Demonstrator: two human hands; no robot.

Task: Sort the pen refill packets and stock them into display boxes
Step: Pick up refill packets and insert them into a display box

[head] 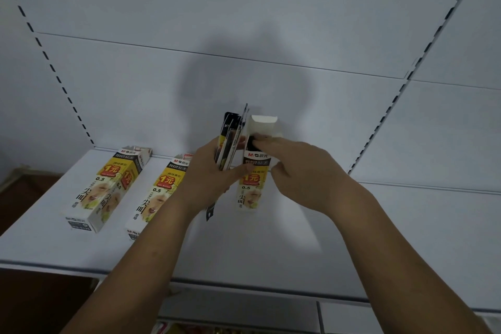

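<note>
Three yellow-and-white display boxes stand on the white shelf (48, 241). One box (104, 192) is at the left and a second box (156, 198) stands beside my left wrist. My left hand (208, 176) grips a bundle of dark refill packets (230, 141), upright, their lower ends poking out below my palm. My right hand (295, 171) holds the third box (250, 190) near its top, fingers at its mouth under the raised white flap (263, 123). Something dark shows inside the mouth. The packets are just left of that opening.
White back panels with slotted uprights (46, 57) rise behind the shelf. A lower shelf with colourful goods (189, 329) shows at the bottom edge. Brown cardboard (19, 184) lies beyond the shelf's left end.
</note>
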